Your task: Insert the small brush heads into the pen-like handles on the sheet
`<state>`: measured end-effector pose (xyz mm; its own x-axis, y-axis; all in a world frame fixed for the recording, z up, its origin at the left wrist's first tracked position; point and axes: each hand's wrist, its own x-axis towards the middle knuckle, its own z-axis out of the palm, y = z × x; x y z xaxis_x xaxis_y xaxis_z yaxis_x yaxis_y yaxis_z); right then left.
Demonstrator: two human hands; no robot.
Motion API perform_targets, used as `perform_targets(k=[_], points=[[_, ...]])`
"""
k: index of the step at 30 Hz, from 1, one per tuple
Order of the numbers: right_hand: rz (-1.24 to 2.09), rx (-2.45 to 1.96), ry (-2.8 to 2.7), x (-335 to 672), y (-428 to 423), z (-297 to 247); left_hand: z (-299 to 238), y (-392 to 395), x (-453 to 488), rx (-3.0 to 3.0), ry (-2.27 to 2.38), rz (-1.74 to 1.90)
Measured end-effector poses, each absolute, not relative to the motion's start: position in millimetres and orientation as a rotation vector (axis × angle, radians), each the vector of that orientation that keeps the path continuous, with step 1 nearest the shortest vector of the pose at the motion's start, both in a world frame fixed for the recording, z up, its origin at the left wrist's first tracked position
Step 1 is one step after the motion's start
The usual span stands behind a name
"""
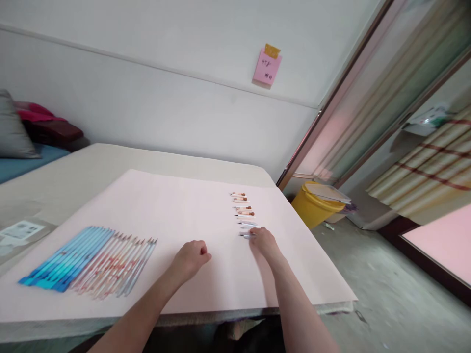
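My right hand (264, 240) rests on the pink sheet (206, 211) with its fingers together at the near end of a column of short, pointed pieces. The fingertips press on a pale grey-white, pen-like piece (246, 236), partly hidden under them. Just beyond it lies another pale grey pointed piece (247, 224). Farther up are several short cream pen-like pieces (243, 208) with brown ends. My left hand (193, 257) is curled closed above the middle of the sheet, its thumb to the right, with nothing seen in it.
To the left lie rows of blue pencils (69, 257) and pale patterned pencils (114, 264), side by side. A clear plastic packet (22, 230) is at the far left. A yellow bin (312, 206) stands beyond the table's right edge, and a white wall (176, 108) rises behind.
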<state>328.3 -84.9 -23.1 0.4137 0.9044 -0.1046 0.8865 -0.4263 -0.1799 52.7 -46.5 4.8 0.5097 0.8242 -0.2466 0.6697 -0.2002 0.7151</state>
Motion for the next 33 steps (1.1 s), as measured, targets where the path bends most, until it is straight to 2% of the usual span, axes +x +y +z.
perform_targets(k=[7, 24, 33], points=[[0.285, -2.514, -1.779, 306, -80, -24, 9, -60, 63, 1.310, 0.989, 0.372], [0.266, -2.314, -2.085, 229, -79, -20, -8, -57, 72, 0.600, 1.091, 0.579], [0.217, -2.365, -2.090, 224, -81, -16, -6, -56, 70, 0.445, 1.124, 0.657]])
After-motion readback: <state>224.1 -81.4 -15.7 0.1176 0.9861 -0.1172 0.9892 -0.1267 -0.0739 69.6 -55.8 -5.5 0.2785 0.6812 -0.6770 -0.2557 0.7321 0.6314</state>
